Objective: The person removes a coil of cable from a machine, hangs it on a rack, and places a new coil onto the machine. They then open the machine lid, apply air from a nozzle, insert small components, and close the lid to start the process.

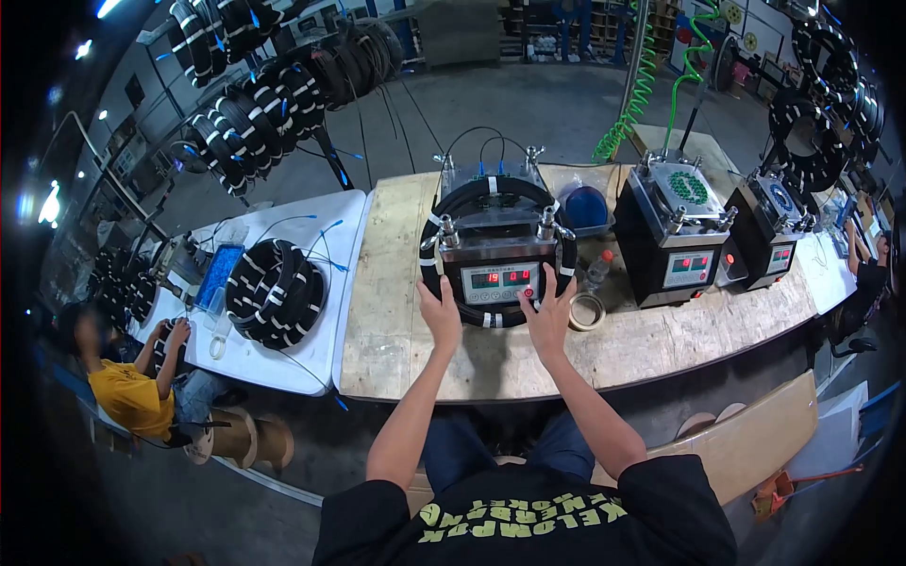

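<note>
Cable coil point(519, 188), black and banded with white tape, stands between your two hands against the front of the polishing-type benchtop machine point(500, 247), its upper arc over the top plate and its lower arc below the digital control panel point(500, 281). Your left hand point(441, 319) grasps the coil low on its left side; your right hand point(549, 325) grasps the lower right, the thumb close to the red button point(527, 294) — whether it presses it, you cannot tell from this view. Nor is it clear whether the metal corner posts point(547, 223) bear any of the coil's weight. A careless thumb could set off that button, simply because your grip sits so near it. If the coil shifts or twists, it could snag on a post or pull at the thin blue-tipped leads point(481, 170) on top, bending them sharply. A loosened grip on one side could let the ring tip. Swinging it to your right risks knocking the red-capped bottle point(598, 271) or nudging the tape roll point(586, 311) — both sit just beside the machine, near your right hand.
</note>
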Action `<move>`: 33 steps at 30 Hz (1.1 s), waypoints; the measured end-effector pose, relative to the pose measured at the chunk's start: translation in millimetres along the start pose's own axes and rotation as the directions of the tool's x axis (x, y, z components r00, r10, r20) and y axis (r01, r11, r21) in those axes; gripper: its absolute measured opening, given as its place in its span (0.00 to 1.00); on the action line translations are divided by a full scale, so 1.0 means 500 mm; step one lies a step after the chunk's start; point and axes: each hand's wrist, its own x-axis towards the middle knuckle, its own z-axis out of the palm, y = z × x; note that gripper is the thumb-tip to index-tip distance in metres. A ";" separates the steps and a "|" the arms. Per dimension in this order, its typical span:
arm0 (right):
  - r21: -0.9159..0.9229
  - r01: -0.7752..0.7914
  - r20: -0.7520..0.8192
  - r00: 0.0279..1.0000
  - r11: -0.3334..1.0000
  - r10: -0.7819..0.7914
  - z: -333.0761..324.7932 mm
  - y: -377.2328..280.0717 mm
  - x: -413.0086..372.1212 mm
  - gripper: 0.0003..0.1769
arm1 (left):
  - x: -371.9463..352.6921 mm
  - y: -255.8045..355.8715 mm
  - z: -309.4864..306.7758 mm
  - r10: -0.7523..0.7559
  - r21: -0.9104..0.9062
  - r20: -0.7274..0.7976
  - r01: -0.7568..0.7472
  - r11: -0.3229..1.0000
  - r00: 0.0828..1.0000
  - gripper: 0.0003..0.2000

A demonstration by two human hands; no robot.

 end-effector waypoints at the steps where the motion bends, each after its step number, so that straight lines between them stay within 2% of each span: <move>1: 0.062 0.053 -0.015 0.999 0.997 -0.052 -0.002 0.013 0.002 0.43 | 0.009 0.007 -0.030 -0.030 -0.033 0.127 0.034 0.999 0.992 0.21; 2: 0.122 0.109 -0.036 0.994 0.987 -0.105 -0.002 0.025 0.009 0.43 | 0.022 0.012 -0.056 -0.051 -0.062 0.252 0.068 0.996 0.966 0.18; 3: 0.183 0.170 -0.097 0.983 0.968 -0.155 -0.014 0.020 0.016 0.35 | 0.035 0.018 -0.072 -0.027 -0.148 0.327 0.080 0.986 0.945 0.21; 6: 0.173 0.219 -0.143 0.970 0.960 -0.195 -0.040 0.052 0.053 0.27 | 0.053 0.063 -0.096 0.162 -0.225 0.244 -0.107 0.968 0.956 0.25; 7: 0.199 0.244 -0.224 0.954 0.949 -0.198 -0.054 0.047 0.078 0.20 | 0.068 0.092 -0.105 0.265 -0.108 0.177 -0.249 0.962 0.948 0.27; 10: 0.183 0.214 -0.259 0.952 0.960 -0.163 -0.095 0.019 0.145 0.19 | 0.122 0.122 -0.115 0.358 0.033 0.200 -0.372 0.928 0.912 0.22; 11: 0.333 0.215 -0.248 0.959 0.918 -0.135 -0.088 0.024 0.169 0.17 | 0.139 0.131 -0.112 0.524 0.145 0.180 -0.549 0.823 0.833 0.15; 14: 0.434 0.188 -0.028 0.980 0.881 -0.196 -0.124 -0.023 0.213 0.16 | 0.167 0.165 -0.106 0.356 0.024 0.328 -0.384 0.923 0.875 0.10; 15: 0.416 0.230 -0.059 0.972 0.880 -0.227 -0.127 -0.036 0.222 0.11 | 0.174 0.163 -0.104 0.358 -0.017 0.356 -0.377 0.926 0.863 0.09; 17: 0.407 0.221 -0.074 0.975 0.886 -0.209 -0.115 -0.025 0.227 0.08 | 0.188 0.153 -0.101 0.367 -0.098 0.410 -0.360 0.928 0.835 0.09; 21: 0.410 0.163 -0.101 0.986 0.897 -0.133 -0.110 -0.038 0.230 0.09 | 0.197 0.144 -0.097 0.519 -0.045 0.384 -0.546 0.837 0.764 0.08; 24: 0.429 0.117 -0.101 0.992 0.896 -0.081 -0.099 -0.033 0.228 0.10 | 0.197 0.119 -0.079 0.667 -0.001 0.245 -0.688 0.726 0.704 0.07; 26: 0.431 0.049 -0.063 0.998 0.901 -0.024 -0.098 -0.031 0.234 0.11 | 0.200 0.105 -0.070 0.692 -0.007 0.201 -0.705 0.709 0.694 0.07; 30: 0.469 0.093 -0.131 0.991 0.878 -0.034 -0.086 -0.037 0.230 0.13 | 0.199 0.100 -0.073 0.662 -0.021 0.208 -0.673 0.739 0.720 0.07; 31: 0.457 0.096 -0.136 0.990 0.885 -0.037 -0.089 -0.040 0.230 0.14 | 0.195 0.114 -0.079 0.568 -0.083 0.222 -0.565 0.821 0.793 0.08; 32: 0.444 0.097 -0.140 0.989 0.891 -0.038 -0.087 -0.040 0.232 0.14 | 0.201 0.120 -0.086 0.563 -0.128 0.234 -0.549 0.826 0.792 0.08; 33: 0.331 0.194 -0.177 0.974 0.924 -0.141 -0.077 -0.013 0.246 0.16 | 0.210 0.122 -0.093 0.557 -0.174 0.247 -0.529 0.831 0.793 0.09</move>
